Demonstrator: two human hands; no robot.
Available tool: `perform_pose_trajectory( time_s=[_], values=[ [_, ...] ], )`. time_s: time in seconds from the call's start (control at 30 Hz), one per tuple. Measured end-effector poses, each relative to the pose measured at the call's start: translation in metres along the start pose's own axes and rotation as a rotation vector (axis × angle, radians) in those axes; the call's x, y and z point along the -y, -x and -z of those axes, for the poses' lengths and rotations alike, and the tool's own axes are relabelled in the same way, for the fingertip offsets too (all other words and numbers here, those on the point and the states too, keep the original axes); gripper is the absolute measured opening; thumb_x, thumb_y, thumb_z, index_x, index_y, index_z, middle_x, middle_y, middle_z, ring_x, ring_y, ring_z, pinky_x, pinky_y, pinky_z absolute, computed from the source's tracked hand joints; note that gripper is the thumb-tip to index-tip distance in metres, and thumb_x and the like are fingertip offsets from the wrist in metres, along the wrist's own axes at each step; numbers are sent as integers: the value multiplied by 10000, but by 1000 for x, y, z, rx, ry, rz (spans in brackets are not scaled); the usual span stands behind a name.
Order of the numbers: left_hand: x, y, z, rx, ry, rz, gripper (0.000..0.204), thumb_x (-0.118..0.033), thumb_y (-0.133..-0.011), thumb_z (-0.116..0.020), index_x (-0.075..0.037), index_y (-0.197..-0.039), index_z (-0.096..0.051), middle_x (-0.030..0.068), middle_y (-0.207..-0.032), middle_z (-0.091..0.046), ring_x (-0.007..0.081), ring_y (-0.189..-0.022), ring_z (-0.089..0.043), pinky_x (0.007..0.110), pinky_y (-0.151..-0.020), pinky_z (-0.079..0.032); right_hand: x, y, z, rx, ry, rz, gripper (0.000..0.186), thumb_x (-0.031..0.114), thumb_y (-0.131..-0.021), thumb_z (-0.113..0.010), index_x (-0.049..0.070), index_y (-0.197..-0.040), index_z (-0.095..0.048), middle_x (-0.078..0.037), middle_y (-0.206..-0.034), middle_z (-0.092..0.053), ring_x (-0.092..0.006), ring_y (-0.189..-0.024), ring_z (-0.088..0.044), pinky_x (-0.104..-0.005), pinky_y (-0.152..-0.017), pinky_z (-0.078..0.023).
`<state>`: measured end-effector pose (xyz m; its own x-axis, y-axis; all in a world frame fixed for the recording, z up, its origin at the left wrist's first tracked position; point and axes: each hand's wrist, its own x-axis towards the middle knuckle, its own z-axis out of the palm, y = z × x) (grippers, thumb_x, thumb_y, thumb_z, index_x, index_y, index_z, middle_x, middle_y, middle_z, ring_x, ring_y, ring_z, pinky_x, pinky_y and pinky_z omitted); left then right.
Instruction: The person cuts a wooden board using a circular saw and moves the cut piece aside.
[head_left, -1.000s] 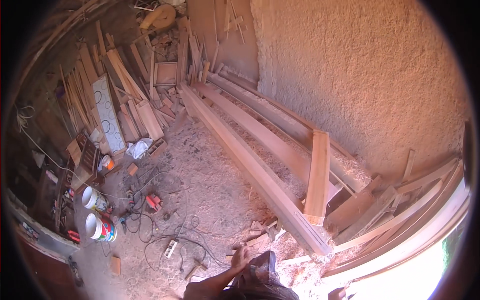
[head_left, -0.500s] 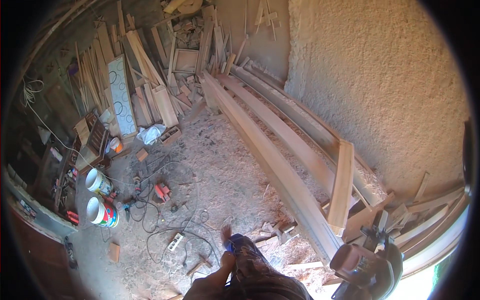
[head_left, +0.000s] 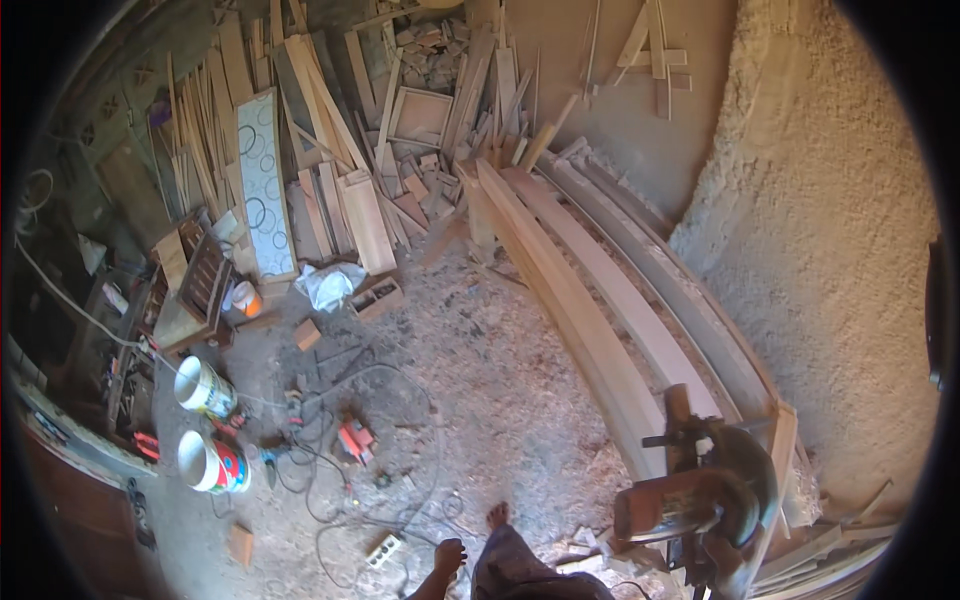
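My left hand (head_left: 450, 556) hangs low near the bottom edge, beside my clothed leg (head_left: 512, 565). Its fingers look curled in, and I see nothing in them. Just ahead of the leg, my bare foot (head_left: 497, 515) is on the dusty floor. At the lower right a dark power saw (head_left: 700, 490) with a rounded guard stands large in front of the near ends of the long timbers. My right hand does not show, so whether it is on the saw is hidden.
Long timber beams (head_left: 570, 300) run toward the rough wall (head_left: 820, 200). Cables, a power strip (head_left: 384, 551) and a red tool (head_left: 355, 440) lie on the floor at left. Two white buckets (head_left: 200, 460) stand farther left. Planks (head_left: 330, 90) lean at the back.
The view has swung, so the beams and wall sit farther right. Against them, the saw has shifted left. My left hand has dropped lower in view and my leg has moved.
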<state>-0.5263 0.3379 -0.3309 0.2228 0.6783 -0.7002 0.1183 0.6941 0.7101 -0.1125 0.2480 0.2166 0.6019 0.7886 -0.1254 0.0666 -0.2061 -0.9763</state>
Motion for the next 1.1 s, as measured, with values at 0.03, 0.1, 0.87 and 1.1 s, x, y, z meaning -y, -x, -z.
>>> perform_pose_trajectory(
  time_s=[0.03, 0.1, 0.87, 1.1],
  values=[
    [-39, -7, -17, -34, 190, 46, 94, -182, -976, -620, -106, -1025, -646, 61, -836, -696, 189, -635, -701, 331, -487, -565, 7, -20, -15, -4, 21, -7, 577, 143, -814, -715, 81, -1379, -617, -86, -905, -729, -220, -735, -708, -363, -655, -555],
    [-76, -22, 60, -184, 291, 24, 287, -257, -1006, -608, -60, -1214, -632, 117, -990, -705, 262, -749, -718, 398, -598, -591, 15, -64, -57, 80, -50, -44, 610, 91, -783, -721, 36, -1381, -611, -64, -888, -708, -178, -714, -673, -329, -643, -535],
    [-397, -334, 99, -298, -55, -27, 356, -311, -960, -650, -23, -1170, -656, 202, -1024, -731, 360, -874, -735, 491, -696, -606, 56, -537, -359, 540, 260, -102, 564, 273, -810, -835, -1, -1269, -654, -167, -952, -750, -253, -885, -734, -410, -814, -565],
    [-551, -478, 209, -240, -801, -422, 391, -358, -972, -600, -26, -1151, -702, 282, -1069, -723, 441, -1018, -711, 519, -852, -561, 107, -657, -488, 486, 305, -110, 620, 296, -810, -826, 9, -1326, -637, -203, -990, -752, -305, -933, -750, -431, -844, -571]
  ],
)
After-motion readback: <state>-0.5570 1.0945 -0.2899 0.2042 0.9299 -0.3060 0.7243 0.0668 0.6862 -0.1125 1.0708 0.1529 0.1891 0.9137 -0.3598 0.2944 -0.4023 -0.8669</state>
